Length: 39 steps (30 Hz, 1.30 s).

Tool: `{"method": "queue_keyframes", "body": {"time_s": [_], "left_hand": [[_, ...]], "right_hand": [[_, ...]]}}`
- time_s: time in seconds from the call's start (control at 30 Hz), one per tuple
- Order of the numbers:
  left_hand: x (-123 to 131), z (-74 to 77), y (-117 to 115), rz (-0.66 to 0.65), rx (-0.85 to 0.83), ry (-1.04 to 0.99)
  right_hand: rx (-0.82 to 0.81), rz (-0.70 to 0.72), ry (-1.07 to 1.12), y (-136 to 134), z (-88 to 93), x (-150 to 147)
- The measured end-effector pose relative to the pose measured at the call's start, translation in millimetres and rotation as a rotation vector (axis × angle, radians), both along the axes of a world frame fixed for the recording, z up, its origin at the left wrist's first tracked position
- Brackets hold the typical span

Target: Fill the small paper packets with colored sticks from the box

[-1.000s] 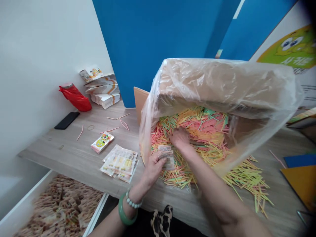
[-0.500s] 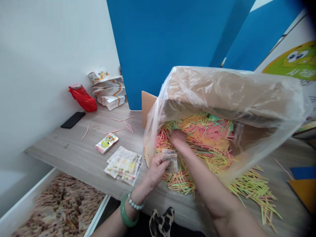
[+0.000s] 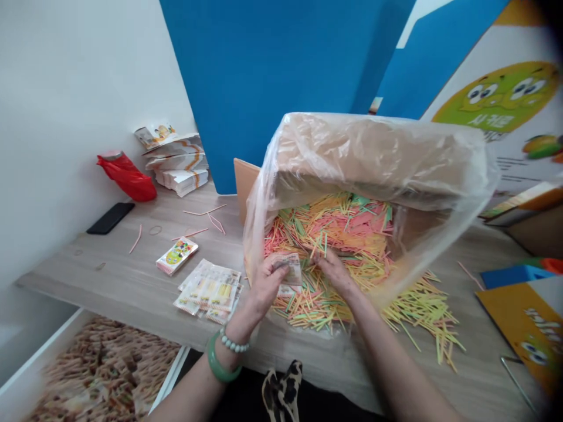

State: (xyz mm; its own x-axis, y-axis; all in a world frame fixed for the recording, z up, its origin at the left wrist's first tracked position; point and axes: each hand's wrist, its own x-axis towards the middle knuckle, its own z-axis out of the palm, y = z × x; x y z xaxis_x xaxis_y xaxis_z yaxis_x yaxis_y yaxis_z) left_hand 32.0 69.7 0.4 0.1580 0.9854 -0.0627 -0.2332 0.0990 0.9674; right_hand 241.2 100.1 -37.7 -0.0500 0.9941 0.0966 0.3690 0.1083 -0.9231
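Observation:
My left hand is closed on small clear printed packets, thumb on top, at the front left of the plastic-lined box. In my right hand a few thin coloured sticks are pinched, poking up past the fingertips. Below and behind both hands lies a heap of pink, yellow, orange and green sticks, spilling from the cardboard box with its clear plastic liner. A pile of filled clear packets lies on the table to the left of my left hand.
On the table lie a small printed card box, loose pink sticks, a black phone, a red bag and stacked flat cartons. An open drawer full of packets sits below left. A blue panel stands behind.
My right hand has drawn back out of the heap, now with a few sticks in its fingers. The left hand still grips the packets. The camera view has turned slightly right.

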Motion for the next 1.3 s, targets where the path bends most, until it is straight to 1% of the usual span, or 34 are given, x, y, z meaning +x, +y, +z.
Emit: {"method": "queue_keyframes", "body": {"time_s": [0.07,0.13,0.2,0.3,0.37,0.4,0.47,0.53,0.6,0.67,0.7,0.77,0.83,0.87,0.9,0.93,1.0,1.1,1.17,1.2,1.23,1.3], "left_hand": [[14.3,4.7,7.4,-0.055,0.125,0.109],[31.4,3.3,15.5,-0.124,0.228,0.210],[49.4,-5.7,22.1,-0.162,0.246,0.261],[71.1,-26.1,28.0,-0.117,0.235,0.301],[77.9,-35.6,29.9,-0.101,0.294,0.346],[78.6,-37.3,30.3,-0.093,0.342,0.375],[75.6,-34.7,30.0,-0.095,0.466,0.476],[69.4,-27.2,28.7,-0.135,0.573,0.656],[62.7,-19.2,27.7,-0.174,0.616,0.851],[56.9,-12.5,29.1,-0.153,0.630,0.954],[54.3,-9.4,31.0,-0.118,0.639,0.959],[49.9,-2.7,36.8,-0.015,0.620,0.903],[46.9,4.2,43.8,0.075,0.518,0.800],[46.2,7.1,46.9,0.060,0.450,0.733],[46.1,9.5,49.4,0.014,0.388,0.669],[46.4,11.2,50.9,-0.042,0.337,0.629],[48.6,13.1,50.0,-0.111,0.275,0.599],[55.3,14.6,38.4,-0.218,0.272,0.526],[62.8,14.8,26.3,-0.296,0.276,0.440],[67.4,14.3,20.2,-0.315,0.270,0.409],[72.4,13.0,14.6,-0.309,0.252,0.388],[81.8,8.3,6.2,-0.221,0.201,0.351]], "right_hand": [[0.020,-0.001,0.029,-11.4,-4.1,-5.1],[0.032,-0.015,0.049,-17.4,-9.9,-10.2],[0.050,-0.033,0.097,-17.6,-16.9,-13.3],[0.057,-0.064,0.162,-10.2,-25.2,-14.3],[0.042,-0.064,0.157,-4.7,-27.4,-14.0],[0.041,-0.053,0.149,-3.0,-27.5,-14.0],[0.088,-0.007,0.128,-2.6,-26.4,-14.6],[0.161,0.048,0.104,-5.2,-24.8,-15.5],[0.209,0.076,0.074,-9.0,-23.6,-15.6],[0.213,0.067,0.048,-12.1,-22.7,-14.0],[0.204,0.058,0.034,-13.1,-22.0,-12.3],[0.160,0.005,0.024,-13.5,-19.6,-6.9],[0.088,-0.086,0.064,-11.6,-16.6,1.1],[0.058,-0.133,0.119,-9.8,-15.4,5.7],[0.050,-0.136,0.199,-7.7,-14.6,10.4],[0.062,-0.110,0.257,-5.7,-14.3,14.9],[0.042,-0.036,0.287,-2.9,-14.2,22.4],[-0.002,0.050,0.160,-3.8,-13.9,27.7],[0.008,0.083,0.002,-7.0,-13.1,27.1],[0.010,0.092,-0.086,-8.8,-12.7,25.8],[0.002,0.093,-0.172,-10.9,-12.5,24.0],[-0.015,0.071,-0.311,-15.7,-13.0,19.4]]}}
